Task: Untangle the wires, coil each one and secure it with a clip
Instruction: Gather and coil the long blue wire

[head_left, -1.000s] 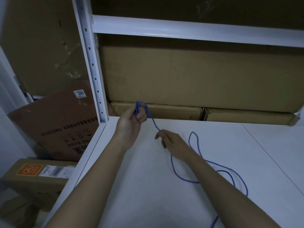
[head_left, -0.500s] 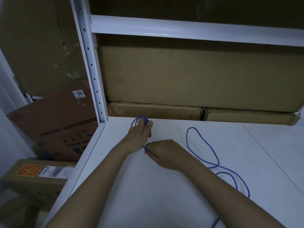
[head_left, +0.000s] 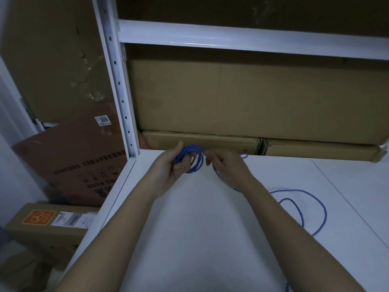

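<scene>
A thin blue wire is partly wound into a small coil (head_left: 194, 159) around the fingers of my left hand (head_left: 170, 167), held above the far left of the white shelf. My right hand (head_left: 227, 165) pinches the same wire just right of the coil. The loose remainder of the blue wire (head_left: 303, 207) lies in slack loops on the shelf surface to the right, passing under my right forearm. No clip is visible.
The white shelf board (head_left: 189, 239) carries cardboard boxes (head_left: 242, 98) stacked along its back. A white perforated upright post (head_left: 117, 81) stands at the left corner. More cardboard boxes (head_left: 73, 161) lean on the floor to the left.
The coil on my left hand has grown by more turns. My right hand has risen from the shelf to beside the coil, and the loose loops on the shelf have shrunk.
</scene>
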### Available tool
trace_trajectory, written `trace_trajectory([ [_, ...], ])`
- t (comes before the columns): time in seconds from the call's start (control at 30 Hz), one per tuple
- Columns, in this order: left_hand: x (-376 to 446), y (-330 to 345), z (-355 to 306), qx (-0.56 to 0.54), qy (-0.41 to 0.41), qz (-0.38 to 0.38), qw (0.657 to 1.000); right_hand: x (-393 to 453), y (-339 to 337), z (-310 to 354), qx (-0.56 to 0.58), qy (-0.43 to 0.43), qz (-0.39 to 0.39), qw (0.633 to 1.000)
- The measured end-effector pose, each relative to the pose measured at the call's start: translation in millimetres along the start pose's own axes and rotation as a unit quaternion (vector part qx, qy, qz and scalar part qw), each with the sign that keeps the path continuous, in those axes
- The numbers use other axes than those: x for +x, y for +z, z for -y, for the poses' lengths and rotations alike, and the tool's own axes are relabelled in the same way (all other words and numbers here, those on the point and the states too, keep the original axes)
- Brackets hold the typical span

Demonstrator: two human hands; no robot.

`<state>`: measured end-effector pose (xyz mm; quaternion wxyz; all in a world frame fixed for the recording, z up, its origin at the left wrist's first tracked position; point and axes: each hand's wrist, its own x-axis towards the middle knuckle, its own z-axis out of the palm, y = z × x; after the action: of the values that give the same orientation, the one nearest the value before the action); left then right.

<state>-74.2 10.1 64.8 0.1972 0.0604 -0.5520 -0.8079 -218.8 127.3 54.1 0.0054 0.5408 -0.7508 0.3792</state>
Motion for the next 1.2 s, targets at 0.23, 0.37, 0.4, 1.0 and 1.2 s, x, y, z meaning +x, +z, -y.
trace_trajectory([
  [0.23, 5.6, 1.0, -13.3, -0.077, 0.099, -0.084, 0.989, -27.5, 37.3, -12.3, 0.059, 0.098, 0.087, 0.99],
  [0.37, 15.3, 9.4, 2.6, 0.058, 0.127, -0.136, 0.981, -40.0, 51.9, -8.3, -0.072, 0.026, 0.149, 0.986],
  [0.4, 16.9, 10.6, 8.3, 0.123, 0.13, -0.15, 0.972, -42.0, 55.7, -7.6, -0.12, -0.011, 0.154, 0.981],
  [1.0, -13.4, -1.5, 41.5, 0.408, -0.127, 0.039, 0.903, -47.0, 17.8, -25.6, 0.227, 0.08, -0.007, 0.97],
  [1.2, -13.9, 5.3, 19.9, 0.162, -0.067, 0.062, 0.983, -43.2, 25.9, -19.3, 0.332, 0.131, 0.041, 0.933],
])
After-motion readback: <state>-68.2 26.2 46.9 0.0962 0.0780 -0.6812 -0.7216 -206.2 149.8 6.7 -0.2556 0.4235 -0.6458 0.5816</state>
